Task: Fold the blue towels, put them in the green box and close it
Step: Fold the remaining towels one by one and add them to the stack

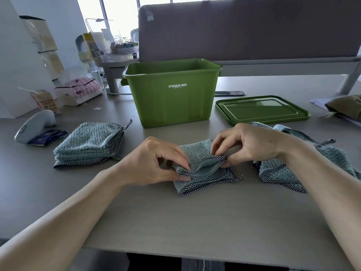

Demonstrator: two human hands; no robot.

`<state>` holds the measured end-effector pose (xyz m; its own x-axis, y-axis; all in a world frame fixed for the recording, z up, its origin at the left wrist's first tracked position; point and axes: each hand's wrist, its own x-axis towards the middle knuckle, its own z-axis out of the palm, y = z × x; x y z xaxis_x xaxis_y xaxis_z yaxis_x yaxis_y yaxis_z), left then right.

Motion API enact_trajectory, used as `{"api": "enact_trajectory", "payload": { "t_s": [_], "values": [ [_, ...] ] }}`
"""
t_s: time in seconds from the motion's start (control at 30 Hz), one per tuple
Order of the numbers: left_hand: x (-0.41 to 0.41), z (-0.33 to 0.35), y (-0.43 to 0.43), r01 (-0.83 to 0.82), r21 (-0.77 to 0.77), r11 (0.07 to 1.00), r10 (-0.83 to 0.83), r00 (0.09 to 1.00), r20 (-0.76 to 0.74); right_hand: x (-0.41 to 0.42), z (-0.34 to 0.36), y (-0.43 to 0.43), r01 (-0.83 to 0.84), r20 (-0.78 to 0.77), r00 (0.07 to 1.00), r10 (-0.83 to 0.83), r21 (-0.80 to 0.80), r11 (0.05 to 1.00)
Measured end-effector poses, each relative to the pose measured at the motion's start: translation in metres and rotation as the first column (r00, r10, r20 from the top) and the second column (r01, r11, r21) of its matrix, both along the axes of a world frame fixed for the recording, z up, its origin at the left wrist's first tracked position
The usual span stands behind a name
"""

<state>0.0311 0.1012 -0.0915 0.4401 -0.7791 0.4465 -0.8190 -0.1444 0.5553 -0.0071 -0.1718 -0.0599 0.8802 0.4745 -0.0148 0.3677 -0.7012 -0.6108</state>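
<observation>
A blue towel with checked trim (201, 169) lies partly folded on the grey table in front of me. My left hand (156, 163) pinches its left edge and my right hand (248, 143) pinches the trim at its right. To the left sits a stack of folded blue towels (88, 145). Unfolded blue towels (279, 169) lie under my right forearm. The green box (172, 94) stands open behind the towel, and its green lid (261, 110) lies flat to the right of it.
A white handheld device (35, 126) and a dark wrapper (48, 135) lie at the far left, with a drink carton (46, 102) and a tissue pack (80, 92) behind. A dark phone (230, 93) lies behind the lid. An olive cloth (345, 106) is at the right edge.
</observation>
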Motion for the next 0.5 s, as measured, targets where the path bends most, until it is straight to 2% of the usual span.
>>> {"api": "enact_trajectory", "payload": {
  "t_s": [0.2,0.3,0.33,0.4,0.43,0.5],
  "values": [
    [-0.006,0.0,-0.004,0.106,0.07,0.992,-0.107,0.994,0.014,-0.002,0.003,-0.005,-0.057,-0.074,0.996,0.052,-0.069,0.996],
    [-0.007,0.0,-0.003,0.115,0.039,0.993,-0.112,0.991,-0.069,-0.002,0.006,-0.005,-0.093,-0.107,0.991,0.084,-0.078,0.993],
    [-0.007,-0.001,-0.005,0.04,-0.004,0.999,-0.04,0.997,-0.061,-0.003,0.007,-0.004,-0.081,-0.113,0.991,0.073,-0.068,0.994],
    [-0.006,-0.003,-0.007,-0.201,-0.058,0.978,0.203,0.979,0.023,-0.005,0.009,0.0,-0.039,-0.111,0.993,0.034,-0.052,0.998],
    [-0.005,-0.004,-0.008,-0.297,-0.031,0.955,0.298,0.951,0.082,-0.006,0.009,0.003,-0.02,-0.093,0.996,0.014,-0.063,0.998],
    [-0.005,-0.006,-0.008,-0.388,0.141,0.911,0.359,0.914,0.19,-0.005,0.005,0.01,0.004,-0.01,1.0,-0.005,-0.146,0.989]
  ]
}}
